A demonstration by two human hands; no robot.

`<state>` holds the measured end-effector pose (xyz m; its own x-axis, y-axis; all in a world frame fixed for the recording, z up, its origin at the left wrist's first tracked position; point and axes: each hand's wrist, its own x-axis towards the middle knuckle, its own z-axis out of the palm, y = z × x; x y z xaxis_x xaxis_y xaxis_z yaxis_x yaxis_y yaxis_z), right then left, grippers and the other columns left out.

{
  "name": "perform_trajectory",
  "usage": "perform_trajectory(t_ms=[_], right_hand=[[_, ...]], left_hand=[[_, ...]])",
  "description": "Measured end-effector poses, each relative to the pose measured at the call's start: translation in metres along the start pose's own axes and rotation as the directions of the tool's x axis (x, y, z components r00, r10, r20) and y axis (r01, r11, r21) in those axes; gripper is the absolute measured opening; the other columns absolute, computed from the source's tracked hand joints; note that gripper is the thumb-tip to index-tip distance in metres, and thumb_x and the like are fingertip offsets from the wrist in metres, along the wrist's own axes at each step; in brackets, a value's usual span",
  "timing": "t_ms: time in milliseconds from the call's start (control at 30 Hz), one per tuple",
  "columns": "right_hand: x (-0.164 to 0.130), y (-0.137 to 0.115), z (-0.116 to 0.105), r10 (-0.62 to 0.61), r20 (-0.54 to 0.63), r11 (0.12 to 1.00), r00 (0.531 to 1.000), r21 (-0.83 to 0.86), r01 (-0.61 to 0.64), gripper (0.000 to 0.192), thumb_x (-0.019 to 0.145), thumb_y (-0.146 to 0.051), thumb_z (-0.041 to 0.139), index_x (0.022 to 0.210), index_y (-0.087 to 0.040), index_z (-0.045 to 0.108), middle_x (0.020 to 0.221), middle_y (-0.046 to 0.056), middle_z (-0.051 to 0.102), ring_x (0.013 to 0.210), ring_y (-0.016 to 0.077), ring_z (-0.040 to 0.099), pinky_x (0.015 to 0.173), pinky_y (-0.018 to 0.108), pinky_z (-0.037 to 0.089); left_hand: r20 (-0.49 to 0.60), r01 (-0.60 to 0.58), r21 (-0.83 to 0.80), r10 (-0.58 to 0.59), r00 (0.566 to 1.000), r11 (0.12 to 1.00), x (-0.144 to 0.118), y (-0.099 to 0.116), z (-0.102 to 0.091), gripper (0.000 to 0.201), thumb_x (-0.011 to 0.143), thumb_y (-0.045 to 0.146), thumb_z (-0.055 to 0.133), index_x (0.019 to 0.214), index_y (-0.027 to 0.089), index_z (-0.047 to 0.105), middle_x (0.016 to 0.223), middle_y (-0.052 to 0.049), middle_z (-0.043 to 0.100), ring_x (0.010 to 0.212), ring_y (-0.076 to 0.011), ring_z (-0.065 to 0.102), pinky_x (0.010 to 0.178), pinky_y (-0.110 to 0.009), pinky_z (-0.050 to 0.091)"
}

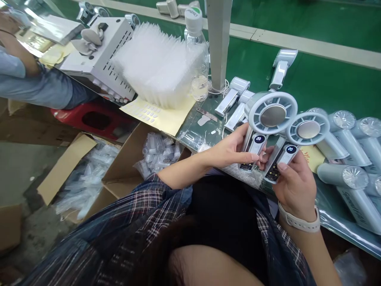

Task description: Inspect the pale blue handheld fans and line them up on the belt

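Observation:
My left hand (230, 149) is closed round the handle of a pale blue handheld fan (258, 137), thumb across its front below the button. A second handheld fan (285, 153) of the same kind is gripped in my right hand (296, 178). Both fans stand side by side, heads up, and their round heads touch or overlap. Each small dark display is lit and reads 20. Dark see-through lower handles show circuit parts with small lights. Just behind them, silver-faced fans (230, 101) lie on the green bench.
Several wrapped fans (354, 135) lie at the right. To the left are a plastic bottle (198, 55), a stack of white foam sleeves (160, 63), a yellow label sheet (160, 115) and a white vented box (99, 55). A metal post (219, 43) rises behind. A person's arm (20, 51) shows far left.

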<state>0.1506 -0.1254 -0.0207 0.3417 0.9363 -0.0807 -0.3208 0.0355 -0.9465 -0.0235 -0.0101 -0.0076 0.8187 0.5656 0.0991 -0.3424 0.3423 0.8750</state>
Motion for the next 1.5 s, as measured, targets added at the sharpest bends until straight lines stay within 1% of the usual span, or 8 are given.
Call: perform_trajectory(t_ms=[300,500,800,1000,1100,1300,1400,1500], right_hand=[[0.001,-0.002,0.008,0.048,-0.102,0.999,0.994,0.022,-0.046,0.027,0.082,-0.038,0.083,0.103,-0.025,0.073,0.092,0.005,0.077,0.065,0.0209,0.067,0.051,0.034,0.056],[0.004,-0.005,0.008,-0.005,-0.026,1.0,1.0,0.02,0.006,0.031,0.084,-0.038,0.085,0.11,-0.026,0.072,0.097,0.006,0.077,0.068,0.023,0.068,0.054,0.037,0.058],[0.008,-0.003,0.011,0.01,-0.085,1.0,0.996,0.015,-0.009,0.03,0.082,-0.039,0.086,0.104,-0.025,0.072,0.099,0.006,0.077,0.075,0.0221,0.067,0.058,0.036,0.057],[0.008,-0.006,0.012,-0.018,-0.091,1.0,0.996,0.0,0.019,0.025,0.082,-0.035,0.081,0.102,-0.026,0.07,0.096,0.006,0.077,0.074,0.0218,0.066,0.06,0.035,0.056],[0.009,-0.005,0.012,-0.035,-0.077,0.999,0.996,-0.007,0.034,0.025,0.083,-0.036,0.082,0.102,-0.025,0.069,0.095,0.006,0.076,0.073,0.0213,0.066,0.058,0.035,0.056],[0.011,0.004,0.011,-0.003,-0.153,1.0,0.988,-0.027,-0.001,0.021,0.081,-0.031,0.078,0.099,-0.024,0.07,0.092,0.005,0.076,0.068,0.019,0.065,0.052,0.031,0.053],[0.011,0.006,0.011,0.033,-0.15,0.999,0.988,-0.025,-0.037,0.02,0.081,-0.03,0.074,0.1,-0.022,0.071,0.091,0.006,0.076,0.069,0.0195,0.066,0.052,0.03,0.052],[0.012,0.006,0.012,0.054,-0.152,0.998,0.987,-0.008,-0.056,0.022,0.08,-0.033,0.076,0.099,-0.022,0.072,0.091,0.007,0.076,0.068,0.0197,0.066,0.052,0.029,0.051]], left_hand=[[-0.219,0.021,-0.034,-0.028,0.975,0.999,0.009,-0.022,-0.008,0.07,0.08,0.063,0.091,0.115,0.024,0.045,0.092,0.004,0.062,0.073,-0.0154,0.064,0.073,-0.037,0.057],[-0.125,0.02,0.111,-0.006,0.992,0.994,0.006,-0.014,-0.013,0.074,0.083,0.069,0.087,0.124,0.025,0.043,0.086,0.004,0.063,0.071,-0.0183,0.067,0.076,-0.039,0.058],[-0.115,-0.011,0.104,0.023,0.993,0.995,0.006,-0.019,-0.019,0.069,0.088,0.064,0.087,0.124,0.024,0.044,0.092,0.002,0.067,0.079,-0.0176,0.067,0.083,-0.038,0.056],[-0.185,-0.024,0.088,0.04,0.982,0.996,0.007,-0.017,-0.018,0.072,0.079,0.061,0.094,0.123,0.023,0.05,0.107,-0.003,0.067,0.089,-0.0188,0.068,0.085,-0.037,0.058],[-0.149,-0.002,0.051,0.01,0.989,0.999,0.007,-0.015,-0.016,0.069,0.082,0.06,0.093,0.12,0.024,0.049,0.11,-0.004,0.067,0.088,-0.0194,0.071,0.082,-0.039,0.061],[-0.251,0.082,0.113,-0.052,0.966,0.99,0.003,-0.017,-0.015,0.082,0.078,0.061,0.097,0.13,0.023,0.045,0.123,-0.012,0.072,0.109,-0.0321,0.079,0.092,-0.048,0.065],[-0.33,0.118,0.173,-0.055,0.942,0.978,0.001,-0.016,-0.016,0.088,0.072,0.056,0.102,0.13,0.022,0.045,0.12,-0.011,0.074,0.105,-0.03,0.079,0.092,-0.046,0.063],[-0.301,0.116,0.116,-0.077,0.951,0.986,0.001,-0.013,-0.014,0.085,0.073,0.057,0.101,0.125,0.023,0.043,0.106,-0.007,0.076,0.087,-0.0239,0.079,0.081,-0.039,0.06]])
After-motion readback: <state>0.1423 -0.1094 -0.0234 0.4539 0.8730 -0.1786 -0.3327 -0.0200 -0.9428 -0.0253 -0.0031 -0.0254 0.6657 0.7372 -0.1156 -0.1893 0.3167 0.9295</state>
